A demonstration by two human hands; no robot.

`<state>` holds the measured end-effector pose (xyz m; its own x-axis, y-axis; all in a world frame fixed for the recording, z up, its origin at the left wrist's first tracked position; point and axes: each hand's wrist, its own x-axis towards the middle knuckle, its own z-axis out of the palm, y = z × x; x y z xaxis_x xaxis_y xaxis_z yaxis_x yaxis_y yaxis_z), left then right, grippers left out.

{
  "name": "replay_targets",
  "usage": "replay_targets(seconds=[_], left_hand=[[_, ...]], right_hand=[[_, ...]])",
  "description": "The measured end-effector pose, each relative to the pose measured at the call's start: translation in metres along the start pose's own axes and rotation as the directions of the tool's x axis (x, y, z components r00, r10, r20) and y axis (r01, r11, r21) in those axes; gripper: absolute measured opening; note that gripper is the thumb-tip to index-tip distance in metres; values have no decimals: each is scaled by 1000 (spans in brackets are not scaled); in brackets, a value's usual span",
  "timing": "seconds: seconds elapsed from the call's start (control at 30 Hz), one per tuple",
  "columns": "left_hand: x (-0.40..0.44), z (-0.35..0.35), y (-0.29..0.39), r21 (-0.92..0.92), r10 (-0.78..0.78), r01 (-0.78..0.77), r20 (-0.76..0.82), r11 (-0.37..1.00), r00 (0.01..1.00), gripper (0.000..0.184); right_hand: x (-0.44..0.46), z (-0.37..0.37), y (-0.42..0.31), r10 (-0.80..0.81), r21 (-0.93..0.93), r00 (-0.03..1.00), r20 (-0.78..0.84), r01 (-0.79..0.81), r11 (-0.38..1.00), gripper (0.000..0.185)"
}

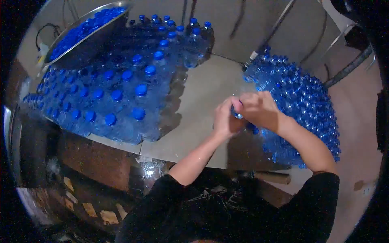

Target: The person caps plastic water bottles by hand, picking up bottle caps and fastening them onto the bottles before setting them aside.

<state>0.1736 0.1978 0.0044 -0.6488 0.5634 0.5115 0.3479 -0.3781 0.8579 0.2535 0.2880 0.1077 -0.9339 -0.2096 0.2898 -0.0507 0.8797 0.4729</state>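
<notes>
Over the middle of the table, my left hand [227,118] is wrapped round a clear plastic bottle [237,114], most of which my fingers hide. Closed over the top of that bottle is my right hand [258,106], with a sliver of a dark blue bottle cap [241,102] showing beside the thumb. To the left, many clear bottles with blue caps [140,90] stand upright in a block. On the right stands a dense group of open-topped bottles [300,101], close to my right forearm.
A metal basin [87,36] heaped with loose blue caps [95,22] sits tilted at the back left. The pale table [202,87] shows between the two bottle groups. A hose with a white tip [252,56] lies behind the right group. A cardboard tube [277,177] is near the front edge.
</notes>
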Motion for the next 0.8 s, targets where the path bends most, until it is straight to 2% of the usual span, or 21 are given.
replay_targets(seconds=[0.03,0.07,0.13,0.17,0.23,0.27,0.3,0.4,0.43,0.53,0.6,0.63,0.7,0.73,0.77,0.8], left_hand=[[6,-5,4,-19,62,-62,-4,998,998,31],[8,-10,7,11,-3,3,46,1000,999,31],[10,-19,14,67,-150,141,152,988,977,31],[4,-10,5,56,-42,43,-11,998,999,31],[-7,19,-21,117,182,-150,-336,982,924,32],[-8,17,-17,146,155,-113,-317,983,936,31],[-12,20,-12,164,122,-76,-290,984,949,29],[-12,28,-6,171,91,-47,-261,984,961,28],[-12,24,-4,172,90,-44,-267,984,960,29],[-7,17,-1,22,138,-138,-282,990,949,32],[8,11,-6,4,-187,192,-189,981,964,38],[16,4,-8,10,-350,355,-138,935,927,41],[44,-19,-1,209,-344,396,-244,894,907,51],[45,-30,-4,289,-154,264,-353,920,923,52],[47,-40,-11,381,47,140,-443,914,895,54],[51,-49,-20,485,253,29,-506,874,824,55]], right_hand=[[7,-10,2,91,133,994,69,-99,986,23],[11,-14,2,170,257,974,153,-205,945,22],[13,-8,-2,212,266,963,166,-250,931,29],[16,-4,-3,228,274,959,170,-268,924,32],[19,0,-14,351,130,925,144,-369,920,41],[22,0,-24,416,67,900,130,-427,902,45],[23,-8,-28,470,81,846,250,-502,861,46],[25,-21,-32,552,-64,771,317,-563,824,52],[29,-26,-33,573,-40,735,361,-602,797,52],[33,-23,-30,582,3,721,375,-629,777,52],[47,-28,-22,519,98,788,332,-576,812,52],[56,-27,-17,484,143,818,312,-544,827,52],[82,0,4,447,220,829,335,-531,819,54],[98,12,10,448,282,845,294,-524,804,54],[117,26,17,444,346,861,249,-507,790,54],[136,41,26,435,319,858,272,-507,801,53]])
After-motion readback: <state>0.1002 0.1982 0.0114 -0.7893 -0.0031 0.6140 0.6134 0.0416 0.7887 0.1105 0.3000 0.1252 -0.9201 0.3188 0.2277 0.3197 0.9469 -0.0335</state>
